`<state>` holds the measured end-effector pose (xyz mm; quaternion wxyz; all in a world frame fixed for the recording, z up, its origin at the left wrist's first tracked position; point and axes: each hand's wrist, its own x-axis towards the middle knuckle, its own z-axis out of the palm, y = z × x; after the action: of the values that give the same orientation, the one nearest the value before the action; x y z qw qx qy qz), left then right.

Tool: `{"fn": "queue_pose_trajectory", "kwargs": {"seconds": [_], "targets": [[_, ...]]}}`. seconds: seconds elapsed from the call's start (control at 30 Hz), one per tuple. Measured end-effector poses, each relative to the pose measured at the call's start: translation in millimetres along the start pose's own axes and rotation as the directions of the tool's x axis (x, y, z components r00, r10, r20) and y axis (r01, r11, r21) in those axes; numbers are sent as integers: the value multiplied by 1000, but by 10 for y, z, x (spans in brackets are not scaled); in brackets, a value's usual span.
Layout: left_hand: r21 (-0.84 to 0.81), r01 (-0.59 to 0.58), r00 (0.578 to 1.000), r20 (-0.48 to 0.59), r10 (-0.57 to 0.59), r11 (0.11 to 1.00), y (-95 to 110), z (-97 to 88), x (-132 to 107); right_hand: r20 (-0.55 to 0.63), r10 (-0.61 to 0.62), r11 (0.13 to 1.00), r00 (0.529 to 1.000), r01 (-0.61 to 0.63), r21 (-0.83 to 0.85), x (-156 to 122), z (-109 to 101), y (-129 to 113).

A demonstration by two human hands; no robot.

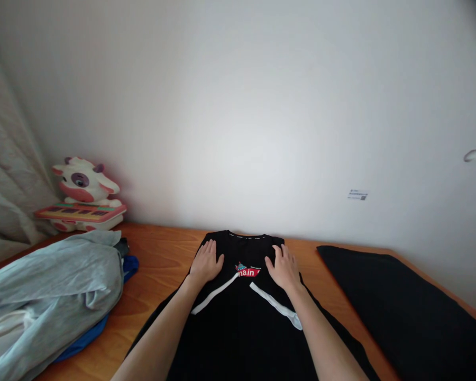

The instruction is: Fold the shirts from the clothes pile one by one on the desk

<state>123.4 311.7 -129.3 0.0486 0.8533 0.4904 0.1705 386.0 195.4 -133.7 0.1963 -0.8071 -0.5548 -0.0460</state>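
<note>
A black T-shirt (244,328) with a red and white chest logo lies flat on the wooden table (158,264), its collar toward the wall. My left hand (205,263) rests open and flat on the shirt's left shoulder area, fingers stretched toward the collar. My right hand (283,267) lies open and flat on the right shoulder area. Two white strips run diagonally across the shirt just below my wrists. Both forearms reach in from the bottom of the view.
A heap of light grey-blue clothing (47,296) over a blue garment sits at the left. A cow-shaped toy keyboard (83,203) stands at the back left by a curtain. A folded black cloth (404,312) covers the table's right side. A white wall rises behind.
</note>
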Motion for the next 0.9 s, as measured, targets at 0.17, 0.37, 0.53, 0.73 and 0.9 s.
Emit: {"fn": "queue_pose_trajectory", "kwargs": {"seconds": [0.17, 0.37, 0.53, 0.73, 0.9], "targets": [[-35, 2, 998, 57, 0, 999, -6, -21, 59, 10, -66, 995, 998, 65, 75, -70, 80, 12], [-109, -73, 997, 27, 76, 991, 54, -265, -124, -37, -246, 959, 969, 249, 138, -266, -197, -34], [-50, -200, 971, 124, 205, 979, 104, -280, -677, 175, -313, 947, 934, 292, 135, -682, -370, -108], [43, -170, 969, 189, 160, 984, 132, -226, -704, 368, -194, 980, 909, 196, 32, -749, -379, -278], [55, -173, 968, 196, 160, 983, 137, -256, -513, 363, -194, 980, 911, 200, 22, -536, -336, -300]]}}
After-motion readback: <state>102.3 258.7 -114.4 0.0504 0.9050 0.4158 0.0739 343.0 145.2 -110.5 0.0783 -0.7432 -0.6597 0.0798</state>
